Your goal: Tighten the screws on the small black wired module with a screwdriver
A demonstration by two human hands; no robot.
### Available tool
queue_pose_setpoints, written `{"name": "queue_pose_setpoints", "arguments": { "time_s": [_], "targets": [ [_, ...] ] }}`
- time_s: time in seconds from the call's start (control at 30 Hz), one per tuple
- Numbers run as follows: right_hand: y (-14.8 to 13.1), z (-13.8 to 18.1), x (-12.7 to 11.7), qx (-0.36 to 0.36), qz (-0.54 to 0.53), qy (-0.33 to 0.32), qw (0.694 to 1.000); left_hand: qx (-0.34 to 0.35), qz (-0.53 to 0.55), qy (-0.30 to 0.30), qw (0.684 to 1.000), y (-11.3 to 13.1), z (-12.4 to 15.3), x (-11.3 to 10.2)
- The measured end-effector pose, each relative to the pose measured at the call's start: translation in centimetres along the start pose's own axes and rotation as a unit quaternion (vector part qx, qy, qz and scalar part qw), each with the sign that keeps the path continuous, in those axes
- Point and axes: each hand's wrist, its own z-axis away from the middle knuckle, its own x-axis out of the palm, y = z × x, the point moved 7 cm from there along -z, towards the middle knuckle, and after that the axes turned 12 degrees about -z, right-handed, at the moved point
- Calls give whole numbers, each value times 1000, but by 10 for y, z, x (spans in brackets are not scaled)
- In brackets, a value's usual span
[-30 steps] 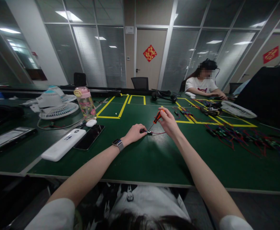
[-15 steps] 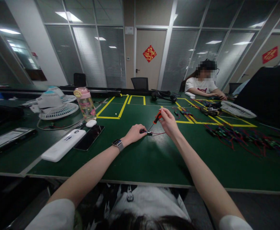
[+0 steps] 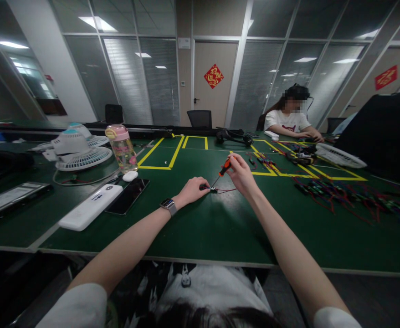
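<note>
From where I stand, the right hand [image 3: 243, 175] is closed round the screwdriver [image 3: 225, 167], slanting it down to the small circuit board [image 3: 214, 190]. The left hand [image 3: 193, 189] pinches that board's left end, presumably to stop it turning, well in from the green surface's [image 3: 200, 237] near edge. Wired boards [image 3: 343, 193] lie toward the right edge, clear of the elbows.

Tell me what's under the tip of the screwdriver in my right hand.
Under the tip of the screwdriver is a small part with thin wires, on the green table. Your left hand is at its left end. The table directly beneath the part is hidden from view.
</note>
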Motion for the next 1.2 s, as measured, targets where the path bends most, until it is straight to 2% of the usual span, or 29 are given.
{"name": "queue_pose_setpoints", "arguments": {
  "time_s": [0.6, 0.93, 1.2],
  "targets": [
    [6, -3, -9, 41, -31, 16, 999, -4, -2, 3, 1000, 1, 0, -1],
    [4, -1, -6, 18, -21, 23, 999, 2, 3, 7, 1000, -1, 0, 0],
    [4, 0, -1, 21, -15, -17, 1000, -2, -1, 2, 1000, 0, -1, 1]
  ]
}}
